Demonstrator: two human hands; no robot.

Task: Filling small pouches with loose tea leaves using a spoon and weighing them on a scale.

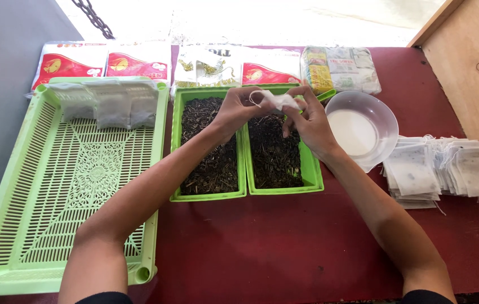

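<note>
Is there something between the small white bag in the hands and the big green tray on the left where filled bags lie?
Nothing visible. The small white bag is held by both hands above the two trays of dark leaves; the perforated green tray lies directly left.

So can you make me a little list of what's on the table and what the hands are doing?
left hand: pinches one side of a small white drawstring bag
right hand: holds the other side of the same bag
below the hands: two green trays of dark loose tea
left side: large green slotted tray with filled bags at its far end
right side: clear bowl, then a stack of empty bags
far edge: sealed packets
table: dark red
</note>
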